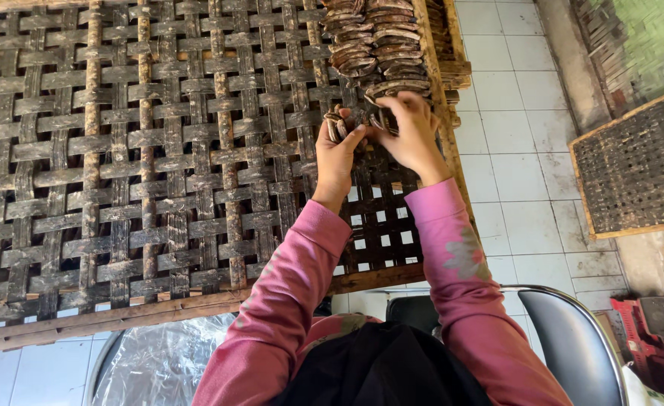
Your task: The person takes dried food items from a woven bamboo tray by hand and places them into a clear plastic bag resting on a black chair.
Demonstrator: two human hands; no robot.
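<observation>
A large woven bamboo tray [159,165] with a wooden frame lies in front of me. Several brown curved slices [377,45] are laid overlapping in rows at its far right corner. My left hand [338,154] grips a small bunch of the brown slices [337,124] between thumb and fingers. My right hand [413,131] is curled over the bottom of the rows, its fingertips on slices just beside the left hand. Both arms wear pink sleeves.
A second woven tray [636,169] leans at the right over the white tiled floor [509,135]. A dark chair seat with a metal rim [572,338] stands at lower right. Clear plastic sheeting [159,361] lies under the tray's near edge. Red items [640,331] sit at the far right.
</observation>
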